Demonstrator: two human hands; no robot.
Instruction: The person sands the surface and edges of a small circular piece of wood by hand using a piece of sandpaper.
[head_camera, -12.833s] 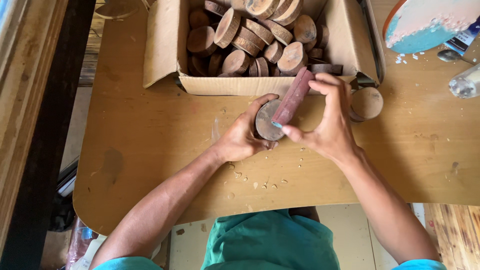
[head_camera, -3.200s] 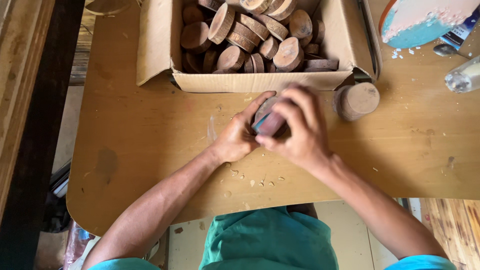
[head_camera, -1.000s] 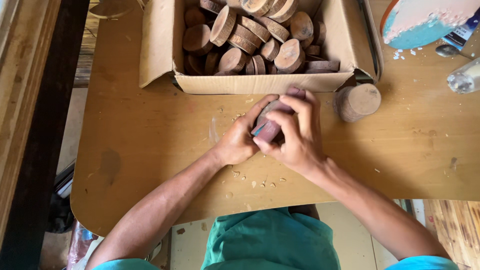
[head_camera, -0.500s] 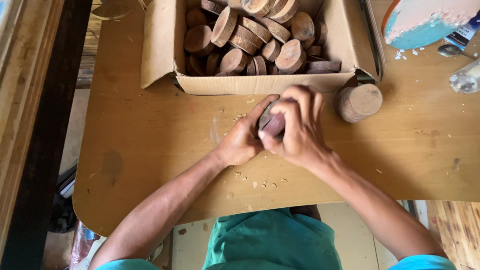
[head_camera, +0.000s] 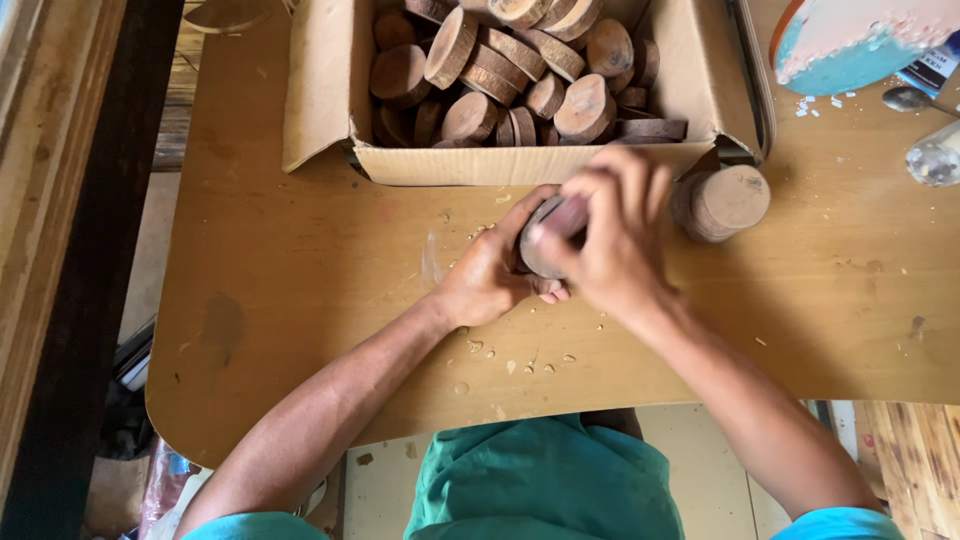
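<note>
**Round wooden disc held in two hands over the bench**

Item: a small round wooden disc (head_camera: 540, 240), brown, with a flat pale-grey face and a darker rim, is sitting upright on its edge between both hands, just in front of the box and above the middle of the bench.

Left hand (head_camera: 490, 275): the fingers are curling closed around the disc from the left and underneath, cupping it.

Right hand (head_camera: 612, 235): it is lying over the disc from the right; the fingers are closing on a small dark reddish block (head_camera: 568, 214) and pressing it against the disc's upper edge. The hand is blurred, so the block's exact shape cannot be told.

Surroundings: the smooth tan wooden bench (head_camera: 300, 290) with rounded corners is offering open room to the left of the hands and along its near edge, where pale chips (head_camera: 520, 365) are lying scattered. An open brown cardboard box (head_camera: 330, 90), flap folded outward, is holding a heap of rough round wooden slices (head_camera: 500, 70). A short stack of wooden discs (head_camera: 722, 203) is standing just beside the right hand, at the box's right corner. A round board with a turquoise rim (head_camera: 850, 45) is lying at the far right corner, well apart.
</note>
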